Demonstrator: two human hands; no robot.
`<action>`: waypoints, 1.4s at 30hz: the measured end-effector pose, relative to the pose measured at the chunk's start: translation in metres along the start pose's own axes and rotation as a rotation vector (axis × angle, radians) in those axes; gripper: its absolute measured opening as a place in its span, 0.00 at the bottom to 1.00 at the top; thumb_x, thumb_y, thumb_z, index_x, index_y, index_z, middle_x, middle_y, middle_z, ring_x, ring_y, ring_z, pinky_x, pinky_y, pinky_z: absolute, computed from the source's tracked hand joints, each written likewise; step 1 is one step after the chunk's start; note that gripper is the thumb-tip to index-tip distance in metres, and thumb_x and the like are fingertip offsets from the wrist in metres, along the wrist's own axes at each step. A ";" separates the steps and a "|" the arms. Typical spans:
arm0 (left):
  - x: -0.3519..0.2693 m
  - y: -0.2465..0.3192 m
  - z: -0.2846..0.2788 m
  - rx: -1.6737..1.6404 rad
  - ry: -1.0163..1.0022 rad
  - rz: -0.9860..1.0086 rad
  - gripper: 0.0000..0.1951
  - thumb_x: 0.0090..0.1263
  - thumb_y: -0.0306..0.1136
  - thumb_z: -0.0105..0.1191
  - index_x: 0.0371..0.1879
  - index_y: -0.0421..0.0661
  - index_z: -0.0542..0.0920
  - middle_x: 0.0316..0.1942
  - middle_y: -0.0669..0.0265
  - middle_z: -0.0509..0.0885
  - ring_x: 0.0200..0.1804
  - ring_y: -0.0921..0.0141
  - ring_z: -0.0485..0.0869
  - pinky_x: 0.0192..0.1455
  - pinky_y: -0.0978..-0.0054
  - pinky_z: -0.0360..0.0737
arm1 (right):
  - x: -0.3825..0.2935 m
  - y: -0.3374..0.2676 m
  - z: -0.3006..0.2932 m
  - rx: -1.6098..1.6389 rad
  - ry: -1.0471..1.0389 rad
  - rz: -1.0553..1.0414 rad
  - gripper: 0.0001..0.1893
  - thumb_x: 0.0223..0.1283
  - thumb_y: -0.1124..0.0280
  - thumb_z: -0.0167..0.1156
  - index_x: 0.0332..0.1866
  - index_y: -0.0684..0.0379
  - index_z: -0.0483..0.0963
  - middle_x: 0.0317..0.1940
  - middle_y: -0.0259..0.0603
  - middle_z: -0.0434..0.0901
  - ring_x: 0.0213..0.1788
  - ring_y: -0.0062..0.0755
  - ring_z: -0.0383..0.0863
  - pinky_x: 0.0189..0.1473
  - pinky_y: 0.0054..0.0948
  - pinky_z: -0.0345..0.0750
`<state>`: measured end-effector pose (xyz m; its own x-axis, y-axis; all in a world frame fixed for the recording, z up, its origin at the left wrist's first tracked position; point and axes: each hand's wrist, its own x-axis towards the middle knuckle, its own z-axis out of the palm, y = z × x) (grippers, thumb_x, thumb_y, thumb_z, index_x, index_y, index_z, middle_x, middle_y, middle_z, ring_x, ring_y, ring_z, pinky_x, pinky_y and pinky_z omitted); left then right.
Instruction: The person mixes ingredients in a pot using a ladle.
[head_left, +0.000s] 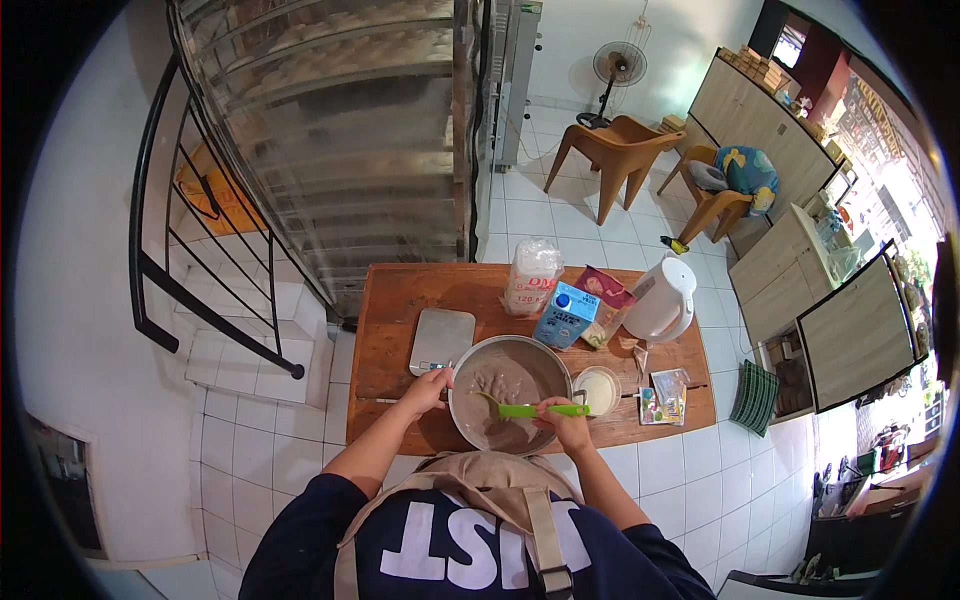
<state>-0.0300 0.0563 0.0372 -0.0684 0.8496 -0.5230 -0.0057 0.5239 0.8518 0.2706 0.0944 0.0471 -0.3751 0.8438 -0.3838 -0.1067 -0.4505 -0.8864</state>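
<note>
A round metal pot (465, 365) with a greyish-brown mixture (517, 375) stands at the front edge of the wooden table. My left hand (429, 391) holds the pot's left rim. In my right hand (559, 421) is the handle of a green spoon or spatula (517, 411), whose head dips into the mixture. Left of the pot lies a flat kitchen scale (442, 337). To its right sits a tub of white contents (598, 391), close to the pot's side handle. Behind are a blue milk carton (564, 319), a maroon packet (604, 296) and a plastic-wrapped stack (532, 277).
A white electric kettle (661, 300) and small sachets (664, 397) occupy the right side of the wooden table (386, 300). Beyond the table are a tall covered rack (360, 150), two brown plastic chairs (619, 146) and a standing fan (619, 64). A black stair railing (217, 315) is at the left.
</note>
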 end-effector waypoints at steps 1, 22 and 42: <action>0.001 0.000 -0.001 0.000 -0.010 -0.019 0.21 0.74 0.52 0.35 0.35 0.45 0.72 0.46 0.64 0.73 0.54 0.66 0.69 0.46 0.58 0.77 | -0.003 -0.003 -0.003 -0.001 0.000 0.000 0.04 0.53 0.80 0.56 0.34 0.64 0.74 0.39 0.42 0.78 0.39 0.30 0.79 0.42 0.28 0.81; 0.006 -0.004 -0.003 -0.008 -0.047 -0.001 0.21 0.74 0.52 0.35 0.38 0.45 0.72 0.45 0.63 0.72 0.54 0.65 0.69 0.47 0.56 0.76 | -0.052 -0.027 -0.029 0.424 0.081 -0.154 0.06 0.57 0.81 0.54 0.39 0.62 0.71 0.49 0.54 0.74 0.51 0.45 0.76 0.53 0.41 0.77; 0.011 -0.009 -0.004 -0.049 -0.043 -0.034 0.21 0.74 0.53 0.35 0.33 0.47 0.72 0.47 0.64 0.73 0.57 0.65 0.67 0.47 0.57 0.75 | -0.020 -0.027 -0.044 -0.056 0.156 -0.338 0.06 0.55 0.81 0.55 0.38 0.64 0.76 0.45 0.49 0.79 0.50 0.31 0.76 0.53 0.26 0.70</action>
<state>-0.0342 0.0607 0.0235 -0.0243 0.8338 -0.5515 -0.0561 0.5497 0.8335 0.3219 0.1026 0.0672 -0.1816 0.9784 -0.0983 -0.1487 -0.1262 -0.9808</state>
